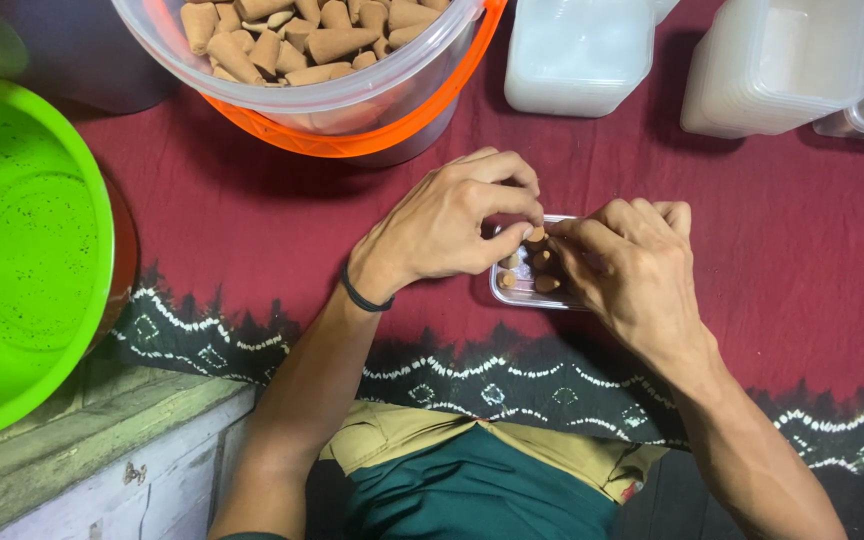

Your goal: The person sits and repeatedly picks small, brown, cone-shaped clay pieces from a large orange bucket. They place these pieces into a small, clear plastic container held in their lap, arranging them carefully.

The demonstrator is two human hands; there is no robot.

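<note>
Small hand-packing workplace, set up at floor or low-platform level, of a cottage-industry kind rather than a factory line. Work surface is covered by a maroon batik cloth (252,230) with a dark, white-patterned border. Bulk stock is kept in a clear bucket (352,90) heaped with brown incense cones (292,40). Stacks of empty clear plastic boxes (772,65) are stood at the far edge. A bright green plastic basin (22,250) is placed alongside, and worn painted wooden boards (102,450) are seen beneath.
</note>
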